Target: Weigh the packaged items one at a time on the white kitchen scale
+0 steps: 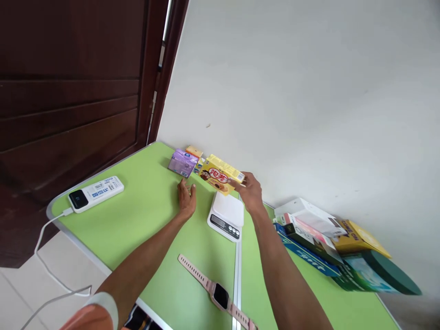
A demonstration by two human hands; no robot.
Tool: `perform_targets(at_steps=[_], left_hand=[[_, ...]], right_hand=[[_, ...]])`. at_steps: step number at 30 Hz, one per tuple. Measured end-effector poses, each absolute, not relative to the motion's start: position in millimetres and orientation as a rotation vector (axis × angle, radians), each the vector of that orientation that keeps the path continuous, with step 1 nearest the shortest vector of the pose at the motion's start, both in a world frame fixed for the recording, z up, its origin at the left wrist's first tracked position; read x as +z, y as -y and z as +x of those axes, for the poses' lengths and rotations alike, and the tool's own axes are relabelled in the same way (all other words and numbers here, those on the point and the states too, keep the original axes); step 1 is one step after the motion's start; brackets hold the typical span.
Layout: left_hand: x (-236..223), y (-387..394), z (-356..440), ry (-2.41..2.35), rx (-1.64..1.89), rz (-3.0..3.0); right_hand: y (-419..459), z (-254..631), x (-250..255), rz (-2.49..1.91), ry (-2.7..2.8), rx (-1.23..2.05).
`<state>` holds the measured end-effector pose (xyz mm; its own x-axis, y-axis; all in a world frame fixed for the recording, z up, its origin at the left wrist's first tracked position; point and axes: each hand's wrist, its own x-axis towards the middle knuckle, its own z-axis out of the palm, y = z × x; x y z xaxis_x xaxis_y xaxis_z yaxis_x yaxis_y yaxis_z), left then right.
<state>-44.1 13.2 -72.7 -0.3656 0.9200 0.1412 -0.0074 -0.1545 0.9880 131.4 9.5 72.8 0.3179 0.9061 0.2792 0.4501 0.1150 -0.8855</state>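
- The right hand (252,190) held the yellow box (220,174) by its right end, thumb across the printed front and fingers behind, near the middle of the frame.
- The box was tilted, its lower edge overlapping the far edge of the white scale (228,208) in view; whether the two touched, I could not tell.
- The left hand (186,199) appeared to hold nothing, thumb and fingers loosely parted, left of the scale and just below the purple packet (184,162).
- An orange box (194,150) stood behind that packet, near the wall (292,91).
- The step in hand looked to be the handling of the yellow box around the scale; one view could not settle whether it was being raised or lowered.
- Judging by the pose, the next move called for a firm grip on that end, a leveller box and care not to knock the scale; the free left hand was close enough to steady the other end.
- A pink watch (220,296) lay across the bottom of the frame on the green table (144,197), a white power bank (98,194) with its cable (40,240) at the left, and a group of boxes (305,213) at the right.
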Motion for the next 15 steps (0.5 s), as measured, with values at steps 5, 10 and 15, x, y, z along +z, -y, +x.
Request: perform_targets(at_steps=[5, 10, 15], left_hand=[[-72.4, -22.1, -50.6, -1.387, 1.645, 1.038], [-71.5, -28.9, -51.5, -1.372, 1.660, 0.991], [-70.2, -42.3, -60.6, -1.298, 1.646, 1.010]], right_hand=[[-40.6, 112.1, 62.6, -1.587, 1.378, 0.487], [-56.6, 110.7, 40.8, -1.609, 1.343, 0.558], [-67.6, 113.9, 18.2, -1.596, 1.297, 0.582]])
